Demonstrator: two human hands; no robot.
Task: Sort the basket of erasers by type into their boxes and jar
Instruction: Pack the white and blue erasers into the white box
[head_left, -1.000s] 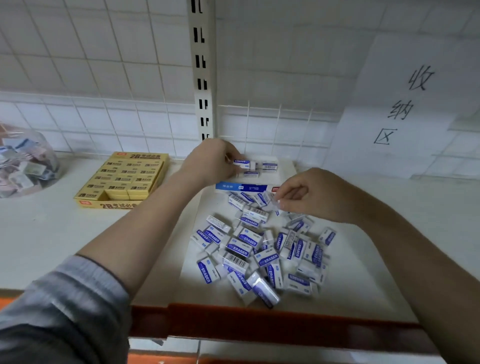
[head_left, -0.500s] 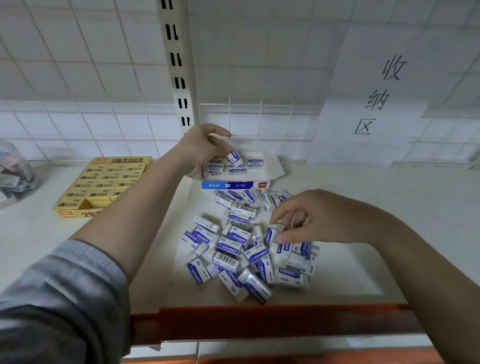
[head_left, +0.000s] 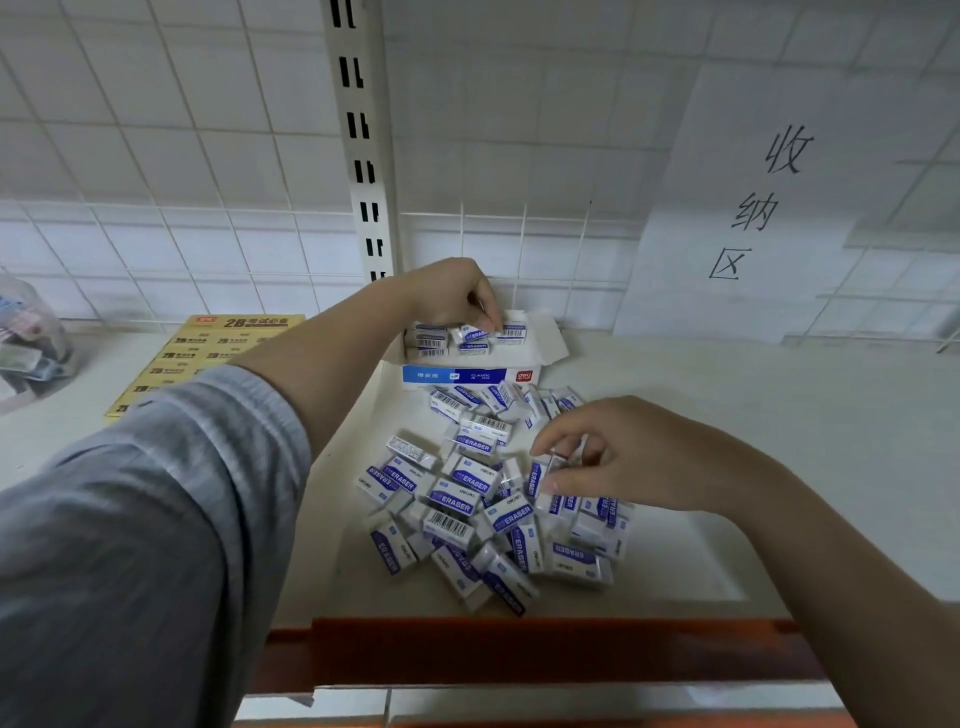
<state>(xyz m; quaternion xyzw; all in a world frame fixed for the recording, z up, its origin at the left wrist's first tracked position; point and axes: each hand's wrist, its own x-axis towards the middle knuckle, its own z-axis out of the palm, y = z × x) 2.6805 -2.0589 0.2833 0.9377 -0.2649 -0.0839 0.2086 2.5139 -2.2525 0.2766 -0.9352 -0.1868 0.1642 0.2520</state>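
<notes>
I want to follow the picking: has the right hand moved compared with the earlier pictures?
Yes. The right hand moved toward the person, away from the white-and-blue cardboard box, and now pinches a white-and-blue eraser over the loose pile.

Left hand (head_left: 451, 296) reaches forward, fingertips curled downward; right hand (head_left: 618, 457), nearer the body, pinches with thumb and fingers.

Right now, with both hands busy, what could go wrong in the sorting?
1. The left hand sets erasers into the blue-and-white box at mixed angles; they may jam and fill it unevenly.
2. The right hand pinches one eraser over the loose pile; neighbours could be knocked toward the orange shelf edge.
</notes>
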